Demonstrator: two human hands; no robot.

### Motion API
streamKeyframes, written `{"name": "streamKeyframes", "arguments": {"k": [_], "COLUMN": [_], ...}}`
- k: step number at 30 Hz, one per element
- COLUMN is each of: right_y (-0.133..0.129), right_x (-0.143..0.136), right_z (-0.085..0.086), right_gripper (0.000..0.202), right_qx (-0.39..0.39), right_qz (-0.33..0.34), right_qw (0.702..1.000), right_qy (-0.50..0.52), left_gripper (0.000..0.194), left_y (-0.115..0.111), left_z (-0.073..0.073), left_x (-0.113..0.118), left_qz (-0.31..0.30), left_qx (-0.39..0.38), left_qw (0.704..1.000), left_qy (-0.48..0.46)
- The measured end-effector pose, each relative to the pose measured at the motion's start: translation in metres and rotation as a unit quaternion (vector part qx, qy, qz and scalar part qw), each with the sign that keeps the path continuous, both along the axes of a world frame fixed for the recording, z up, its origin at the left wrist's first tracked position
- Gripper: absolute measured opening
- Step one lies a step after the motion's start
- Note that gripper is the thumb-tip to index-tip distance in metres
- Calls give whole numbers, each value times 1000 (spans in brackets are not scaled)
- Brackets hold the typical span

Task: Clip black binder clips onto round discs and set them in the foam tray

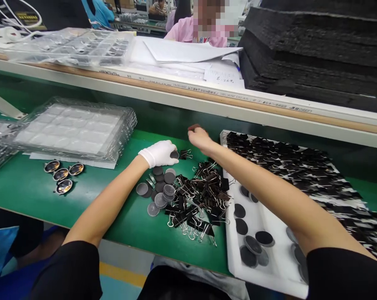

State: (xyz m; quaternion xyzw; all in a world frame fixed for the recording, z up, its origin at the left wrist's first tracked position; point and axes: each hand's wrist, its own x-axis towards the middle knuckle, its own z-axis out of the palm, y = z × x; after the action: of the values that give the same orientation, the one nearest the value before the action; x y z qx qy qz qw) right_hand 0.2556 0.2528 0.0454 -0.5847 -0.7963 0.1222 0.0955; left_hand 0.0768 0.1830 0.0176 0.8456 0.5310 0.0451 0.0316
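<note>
My left hand (159,154), in a white glove, is closed around a small dark round disc (174,154) above the green bench. Just right of it lies a single black binder clip (184,154). My bare right hand (200,137) reaches to the back of the bench with its fingers curled; what they hold, if anything, is hidden. Below both hands spreads a heap of black binder clips (203,187) with silver handles. Loose grey and black round discs (160,200) lie on the heap's left side, some stacked on others.
On the right, a white foam tray (232,246) holds more discs and rows of binder clips. Clear plastic trays (76,129) are stacked at left, near several dark oval lens pieces (61,174). A shelf (163,89) crosses behind, carrying black foam sheets (300,54). Another person sits beyond.
</note>
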Motion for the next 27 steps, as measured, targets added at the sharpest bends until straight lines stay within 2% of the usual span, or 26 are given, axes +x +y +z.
{"name": "streamKeyframes", "arguments": {"k": [3, 5, 9, 13, 22, 27], "right_y": [-5, -8, -9, -5, 0, 0], "right_x": [-26, -34, -27, -19, -18, -22], "right_z": [-15, -26, -39, -43, -52, -57], "right_gripper": [53, 59, 61, 59, 58, 54], "right_qx": [0, -5, -17, -33, -29, -20], "right_qz": [-90, -115, -130, -137, -148, -154], "right_qw": [995, 992, 987, 985, 983, 981], "right_qy": [34, 55, 90, 102, 105, 115], "left_gripper": [49, 59, 81, 84, 84, 83], "left_y": [2, 3, 7, 12, 14, 16], "left_z": [-1, -4, -13, -17, -9, -13], "left_x": [1, 1, -3, -7, 4, 7], "left_qz": [2, 6, 12, 13, 7, 0], "left_qx": [3, 2, -9, -27, -45, -35], "left_qw": [1000, 999, 995, 991, 991, 990], "left_qy": [-17, -34, -100, -132, -130, -139]}}
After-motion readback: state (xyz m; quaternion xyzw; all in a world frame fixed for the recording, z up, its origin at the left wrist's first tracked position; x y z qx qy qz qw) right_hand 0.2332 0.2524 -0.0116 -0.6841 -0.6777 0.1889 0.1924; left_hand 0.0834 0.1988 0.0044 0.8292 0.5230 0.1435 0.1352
